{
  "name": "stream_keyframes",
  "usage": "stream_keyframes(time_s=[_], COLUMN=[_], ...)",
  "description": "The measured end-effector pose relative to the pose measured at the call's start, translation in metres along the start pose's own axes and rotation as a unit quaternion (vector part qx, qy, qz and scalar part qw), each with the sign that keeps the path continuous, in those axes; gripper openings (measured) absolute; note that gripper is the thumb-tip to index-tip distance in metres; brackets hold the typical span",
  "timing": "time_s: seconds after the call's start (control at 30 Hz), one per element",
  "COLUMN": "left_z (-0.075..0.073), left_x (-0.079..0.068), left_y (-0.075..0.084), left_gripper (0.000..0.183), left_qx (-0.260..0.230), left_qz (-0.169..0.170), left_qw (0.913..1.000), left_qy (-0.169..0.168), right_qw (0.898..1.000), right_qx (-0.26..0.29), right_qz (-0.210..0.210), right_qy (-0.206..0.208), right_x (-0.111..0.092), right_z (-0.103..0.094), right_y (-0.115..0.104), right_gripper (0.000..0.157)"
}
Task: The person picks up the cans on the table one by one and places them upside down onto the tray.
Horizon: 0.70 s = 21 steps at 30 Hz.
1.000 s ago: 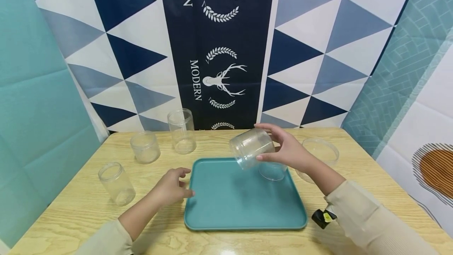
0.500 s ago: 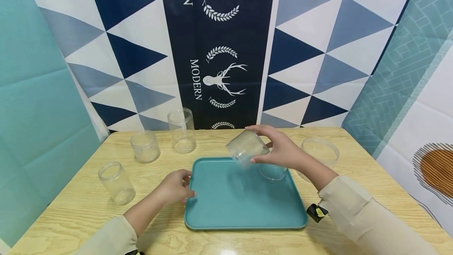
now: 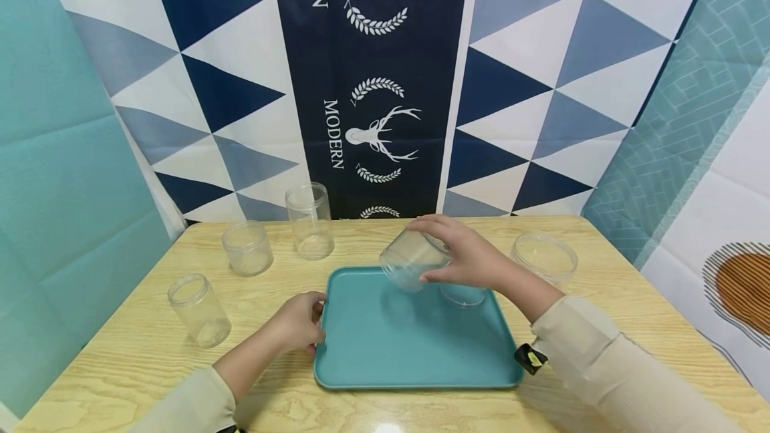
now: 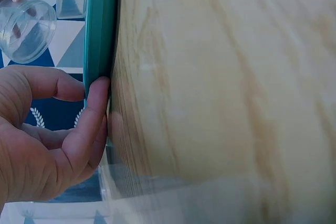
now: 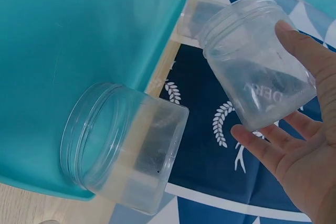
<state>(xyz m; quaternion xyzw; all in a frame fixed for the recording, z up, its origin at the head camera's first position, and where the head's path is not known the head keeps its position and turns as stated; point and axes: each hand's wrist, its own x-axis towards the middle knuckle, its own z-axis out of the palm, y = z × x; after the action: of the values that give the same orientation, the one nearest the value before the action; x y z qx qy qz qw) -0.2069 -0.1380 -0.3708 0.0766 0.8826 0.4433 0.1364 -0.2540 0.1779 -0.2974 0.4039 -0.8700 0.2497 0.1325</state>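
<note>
In the head view my right hand (image 3: 466, 252) grips a clear plastic jar (image 3: 409, 259) around its base end. The jar hangs tilted above the back of the teal tray (image 3: 415, 353), its open mouth pointing down to the left. A second clear jar (image 5: 131, 145) stands mouth-down on the tray's back right corner, mostly behind the right hand in the head view. At the tray's left edge my left hand (image 3: 297, 323) pinches the rim. The left wrist view has the thumb at the inner side of the tray edge (image 4: 100, 30) and fingers against its outer side.
On the table's left stand clear jars: a slim one (image 3: 200, 313), a short one (image 3: 248, 249) and a tall one (image 3: 309, 222). A wide clear jar (image 3: 544, 259) stands right of the tray, partly behind the right forearm. A patterned cloth (image 3: 373, 85) hangs behind the table.
My right hand has moved slightly left and down with the jar, its mouth tipping further downward. My left hand has closed onto the tray's left rim. The other jars have stayed put.
</note>
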Motion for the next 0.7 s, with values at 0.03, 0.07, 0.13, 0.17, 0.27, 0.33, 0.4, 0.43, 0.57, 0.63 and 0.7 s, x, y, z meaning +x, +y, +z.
stream_keyframes(time_s=[0.03,0.07,0.13,0.17,0.27,0.33,0.4,0.43,0.57,0.63,0.7], left_z=[0.000,0.000,0.000,0.000,0.000,0.000,0.000,0.000,0.001,0.001,0.001], left_x=[0.000,0.000,0.000,0.000,0.000,-0.001,-0.002,-0.002,-0.002,-0.002,-0.001], left_y=[0.000,-0.001,-0.001,-0.001,-0.001,0.000,0.001,0.001,0.000,0.000,-0.001], left_gripper=[0.070,0.070,0.071,0.072,0.074,0.075,0.075,0.075,0.074,0.073,0.073], left_qx=[0.001,0.002,0.002,0.001,-0.005,-0.008,-0.008,-0.008,-0.013,-0.019,-0.022], left_qz=[0.001,0.003,0.005,0.005,0.003,0.003,0.003,0.003,0.000,-0.001,-0.002], left_qw=[1.0000,1.0000,1.0000,1.0000,1.0000,1.0000,1.0000,1.0000,0.9999,0.9998,0.9997], left_qy=[0.000,-0.001,-0.001,-0.001,-0.003,-0.002,-0.002,-0.002,-0.007,-0.010,-0.011], right_qw=[1.000,1.000,1.000,0.999,0.998,0.997,0.996,0.996,0.993,0.992,0.991], right_qx=[-0.005,-0.011,-0.022,-0.028,-0.046,-0.058,-0.071,-0.076,-0.088,-0.091,-0.097], right_qz=[-0.002,-0.003,-0.006,-0.008,-0.013,-0.020,-0.028,-0.031,-0.026,-0.020,-0.023], right_qy=[-0.004,-0.008,-0.017,-0.021,-0.032,-0.037,-0.044,-0.048,-0.070,-0.081,-0.088], right_x=[0.001,0.001,0.003,0.003,0.005,0.007,0.009,0.010,0.011,0.011,0.011], right_z=[0.000,0.001,0.001,0.002,0.004,0.005,0.007,0.008,0.013,0.015,0.017], right_y=[0.000,0.000,-0.001,-0.002,-0.003,-0.003,-0.002,-0.002,-0.003,-0.003,-0.004], right_gripper=[0.080,0.080,0.080,0.080,0.081,0.081,0.080,0.079,0.078,0.078,0.078])
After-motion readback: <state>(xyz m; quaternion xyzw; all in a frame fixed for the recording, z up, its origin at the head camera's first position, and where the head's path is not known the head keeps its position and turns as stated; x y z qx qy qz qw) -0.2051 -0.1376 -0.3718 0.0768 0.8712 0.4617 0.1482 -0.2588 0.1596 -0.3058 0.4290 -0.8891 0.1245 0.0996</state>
